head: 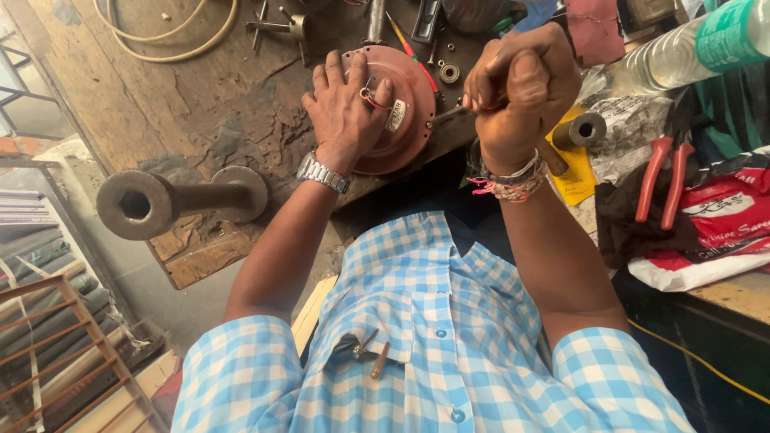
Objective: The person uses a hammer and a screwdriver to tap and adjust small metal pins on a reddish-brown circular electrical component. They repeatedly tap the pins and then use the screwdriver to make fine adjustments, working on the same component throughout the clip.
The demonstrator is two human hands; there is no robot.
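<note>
Workbench [200, 96] of dark, scarred wood, seen from above. Round reddish-brown motor cover [405, 100] near its front edge, flat on the wood. Left hand [346, 108] spread open and pressed palm-down on the cover, fingers splayed across the top, gripping nothing; short red and black wires [370, 96] poking up between the fingers; metal wristwatch [322, 171] on the wrist. Right hand [521, 84] clenched in a tight fist around the handle of a thin tool, raised just right of the cover; slim metal shaft [447, 115] running from the fist to the cover's right rim, tip touching or nearly touching it, hard to tell which. Woven threads and a bangle [513, 180] around that wrist.

Heavy metal vise handle [172, 200] jutting off the bench's left front corner, well apart from the cover. Coiled pale cable [164, 36] at the far left of the bench. Red-handled screwdriver [413, 52] and a small bearing [449, 73] just behind the cover. Short metal pipe [579, 131] to the right of the fist, over a yellow sheet. Red-handled pliers [662, 176] farther right, on a heap of bags and cloth. Clear plastic bottle [690, 48] lying at the upper right. Blue-and-white checked shirt [425, 321] filling the bottom, small tools [365, 353] tucked in its pocket.
</note>
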